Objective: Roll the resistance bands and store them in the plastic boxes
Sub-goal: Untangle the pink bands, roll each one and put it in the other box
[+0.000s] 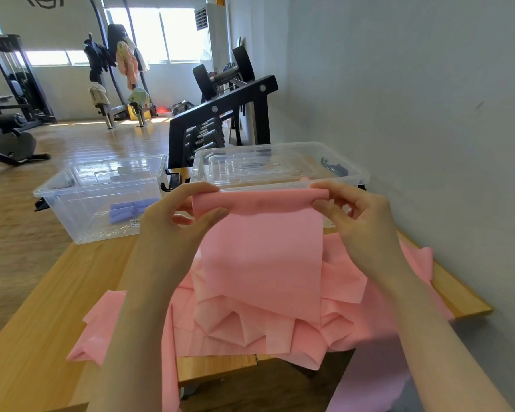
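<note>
From the head view, the job looks barely past its start: the clear plastic box on the left [98, 200] already holds one rolled purple-blue band [131, 210], while the clear plastic box on the right [280, 168], set farther back near the wall, seems to hold only its own lid, as far as I can tell. Both hands are raised over the light wooden table [42, 307], just in front of that right box. The left hand [173, 221] pinches the left corner of the thin pink resistance band [262, 251] between thumb and curled fingers, and the right hand [357, 212] grips the right corner the same way, with the top edge turned over into a first narrow fold. So the rolling has only just begun. Below the hands the band hangs as a flat sheet, then spills into a heap of sharp creases across the table, one end trailing off the near edge. A paler lilac band [369, 379] lies lower right, seemingly still to do.
</note>
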